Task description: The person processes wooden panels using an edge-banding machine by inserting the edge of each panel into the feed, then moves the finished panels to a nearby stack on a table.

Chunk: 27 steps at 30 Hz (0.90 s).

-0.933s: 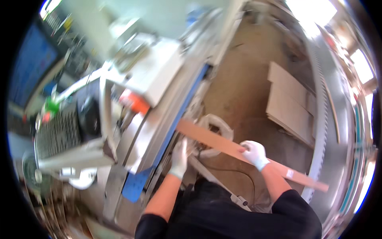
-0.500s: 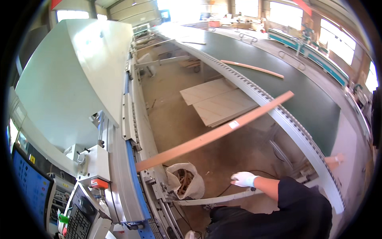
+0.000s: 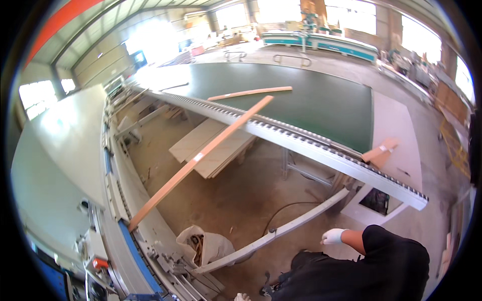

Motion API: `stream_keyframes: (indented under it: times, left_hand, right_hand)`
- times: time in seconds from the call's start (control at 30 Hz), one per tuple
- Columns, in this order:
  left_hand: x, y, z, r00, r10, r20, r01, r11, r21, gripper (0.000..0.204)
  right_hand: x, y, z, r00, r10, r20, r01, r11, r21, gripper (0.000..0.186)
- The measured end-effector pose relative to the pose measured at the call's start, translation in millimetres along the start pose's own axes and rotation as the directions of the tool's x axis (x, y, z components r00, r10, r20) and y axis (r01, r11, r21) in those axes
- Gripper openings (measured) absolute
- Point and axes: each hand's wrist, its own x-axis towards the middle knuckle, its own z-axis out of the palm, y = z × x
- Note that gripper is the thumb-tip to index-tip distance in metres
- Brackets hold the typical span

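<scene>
My right hand (image 3: 333,236), in a white glove, hangs in front of my dark shirt with its fingers loosely bent and apart. Nothing shows in it, and it touches nothing I can see. Beyond it is a curved grey metal rail (image 3: 288,229). Only a small part of my gloved left hand (image 3: 242,297) enters at the lower edge; its fingers are mostly cut off. A long, narrow wooden strip (image 3: 182,173) with a white label bridges the gap from the machine's blue-edged bed (image 3: 131,246) to the roller rail (image 3: 311,146). Neither hand is on it.
A white sack of offcuts (image 3: 213,247) stands inside the rail. Stacked panels (image 3: 206,153) lie low under the strip. Another strip (image 3: 251,93) rests on the green conveyor belt (image 3: 321,108). Short wooden pieces (image 3: 380,152) lie at its right end. A cable (image 3: 281,206) curves along the floor.
My view has swung to the right, so the machine and strip sit farther left. The short pieces at the belt's right end now show whole. The strip still spans the gap.
</scene>
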Motion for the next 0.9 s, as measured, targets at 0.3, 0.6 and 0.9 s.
stream_keyframes:
  times: [0.3,0.6,0.9]
  left_hand:
    - [-46,-8,119,0.98,0.108,-0.168,-0.073,0.977,0.201,0.057]
    - [-230,-157,251,0.986,-0.133,0.101,-0.03,0.455,0.89,0.053]
    - [-312,-374,118,0.881,0.246,-0.403,0.027,0.825,0.564,0.054]
  right_hand:
    - [11,99,10,0.975,-0.169,-0.145,0.2,0.95,0.241,0.047]
    - [5,245,52,0.973,0.006,0.231,-0.014,0.999,0.031,0.05]
    - [6,229,41,0.99,-0.133,0.053,0.128,0.987,0.095,0.048]
